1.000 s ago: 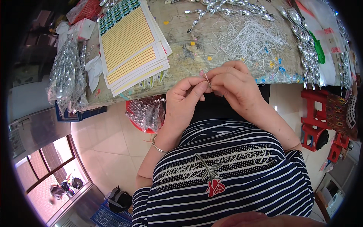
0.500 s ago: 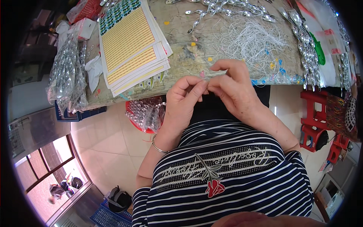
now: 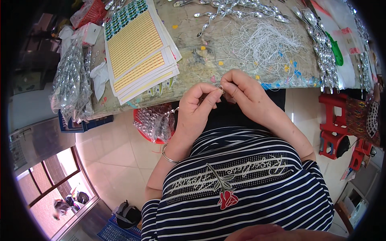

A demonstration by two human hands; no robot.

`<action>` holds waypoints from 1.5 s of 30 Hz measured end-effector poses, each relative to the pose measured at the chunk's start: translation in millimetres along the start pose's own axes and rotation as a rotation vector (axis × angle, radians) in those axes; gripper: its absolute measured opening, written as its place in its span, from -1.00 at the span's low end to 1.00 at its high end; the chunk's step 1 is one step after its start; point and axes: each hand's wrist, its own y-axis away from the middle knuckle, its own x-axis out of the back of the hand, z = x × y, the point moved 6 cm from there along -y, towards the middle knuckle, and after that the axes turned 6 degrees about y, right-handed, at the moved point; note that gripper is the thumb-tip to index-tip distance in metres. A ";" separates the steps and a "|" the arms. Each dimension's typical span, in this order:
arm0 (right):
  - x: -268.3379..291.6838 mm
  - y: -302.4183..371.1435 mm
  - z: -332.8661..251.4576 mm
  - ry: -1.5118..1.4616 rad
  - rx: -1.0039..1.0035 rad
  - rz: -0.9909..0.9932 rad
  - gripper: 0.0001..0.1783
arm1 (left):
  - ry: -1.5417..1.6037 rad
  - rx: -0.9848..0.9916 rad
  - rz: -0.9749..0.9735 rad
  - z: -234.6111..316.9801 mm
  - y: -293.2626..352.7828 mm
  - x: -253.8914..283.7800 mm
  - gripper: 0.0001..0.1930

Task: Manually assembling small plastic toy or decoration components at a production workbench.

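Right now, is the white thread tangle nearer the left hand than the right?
No, the white thread tangle lies just beyond the right hand.

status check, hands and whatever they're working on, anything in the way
Left hand pinching small shiny loop; right hand at its edge, contact unclear. White thread tangle beyond right hand, not blocking.
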 end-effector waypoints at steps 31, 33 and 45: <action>12.0 7.3 -17.9 0.178 0.256 0.128 -0.88 | 0.077 -0.042 0.068 -3.5 -1.1 7.0 -0.94; 13.3 7.8 -20.0 0.269 0.301 0.164 -0.88 | 0.042 -0.046 0.060 -2.9 -0.3 6.4 -0.93; 11.2 7.5 -30.2 0.592 0.449 0.210 -0.85 | -0.148 -0.139 0.064 -7.0 0.8 7.8 -0.95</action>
